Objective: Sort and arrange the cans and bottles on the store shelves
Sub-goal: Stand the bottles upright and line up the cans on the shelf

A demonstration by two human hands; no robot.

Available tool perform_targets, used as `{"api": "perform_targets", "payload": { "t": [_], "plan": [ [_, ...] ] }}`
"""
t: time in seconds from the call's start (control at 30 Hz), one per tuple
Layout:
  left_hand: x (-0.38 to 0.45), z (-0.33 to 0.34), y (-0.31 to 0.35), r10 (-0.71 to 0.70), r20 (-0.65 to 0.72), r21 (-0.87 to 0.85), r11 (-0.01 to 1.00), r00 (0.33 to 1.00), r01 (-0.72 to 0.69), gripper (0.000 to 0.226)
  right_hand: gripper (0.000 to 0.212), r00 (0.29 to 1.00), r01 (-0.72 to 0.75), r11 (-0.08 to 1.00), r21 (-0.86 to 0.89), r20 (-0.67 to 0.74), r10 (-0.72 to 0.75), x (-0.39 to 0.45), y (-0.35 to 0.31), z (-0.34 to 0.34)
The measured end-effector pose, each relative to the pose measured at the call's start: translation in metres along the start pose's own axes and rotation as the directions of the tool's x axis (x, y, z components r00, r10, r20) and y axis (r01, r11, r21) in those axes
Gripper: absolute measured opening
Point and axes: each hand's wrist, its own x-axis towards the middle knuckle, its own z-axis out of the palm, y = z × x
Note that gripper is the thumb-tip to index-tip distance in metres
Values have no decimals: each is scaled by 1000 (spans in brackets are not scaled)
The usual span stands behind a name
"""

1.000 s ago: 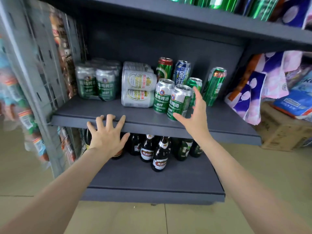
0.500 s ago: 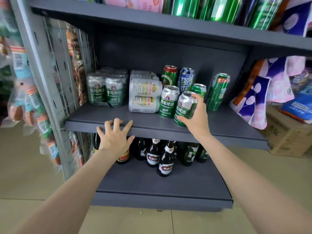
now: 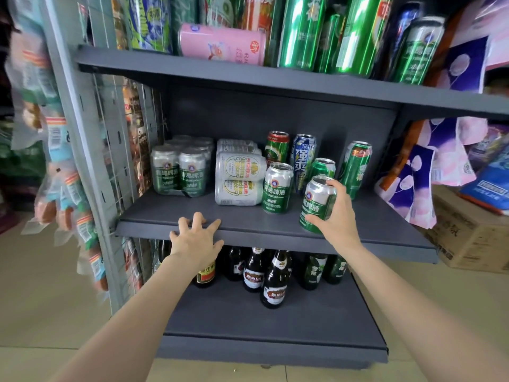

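1. Nearest, left hand [image 3: 196, 239] rests on the front edge of the middle shelf [image 3: 256, 230], fingers spread, holding nothing.
2. Right hand [image 3: 334, 216] grips a silver-green can [image 3: 316, 204], tilted, at the shelf's front.
3. Behind: a matching can [image 3: 276, 187] upright, wrapped packs [image 3: 238, 175] left.
4. Below, dark bottles [image 3: 274, 282] stand.

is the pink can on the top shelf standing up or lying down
Lying down: the pink can rests on its side on the top shelf, its printed label running sideways.
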Motion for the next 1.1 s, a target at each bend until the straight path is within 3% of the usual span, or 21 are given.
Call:
{"api": "perform_targets", "payload": {
  "t": [0.23,0.33,0.43,0.53,0.67,0.73,0.8,0.87,0.97,1.1],
  "plan": [
    [15,-26,14,-74,82,-30,997,994,77,45,79,989,-146,984,-104,-50,142,27,22,-15],
    [23,-31,13,-1,-70,-56,998,998,-3,48,79,984,-180,963,-202,-53,173,45,26,-14],
    [37,-39,12,62,-294,-82,993,954,-90,53,72,994,-94,919,-382,-89,65,52,25,-5],
    [56,-51,18,82,-395,-85,988,915,-125,59,67,998,-38,900,-434,-68,10,55,28,-1],
    [75,-60,35,131,-391,20,991,911,-134,70,67,995,-92,859,-504,-74,63,61,26,-6],
    [87,-61,41,175,-334,94,984,926,-152,79,68,991,8,789,-614,-102,-89,62,17,-2],
    [99,-62,45,187,-291,142,978,938,-150,85,66,966,210,802,-559,-10,-260,68,0,7],
    [106,-62,48,161,-284,153,981,945,-122,87,66,954,297,885,-359,147,-260,76,-17,23],
    [109,-61,53,136,-302,189,979,944,-80,87,64,944,171,981,-95,301,-135,85,-30,48],
    [110,-61,55,128,-303,192,979,944,-71,87,61,953,58,998,15,298,-60,91,-28,58]
  ]
}}
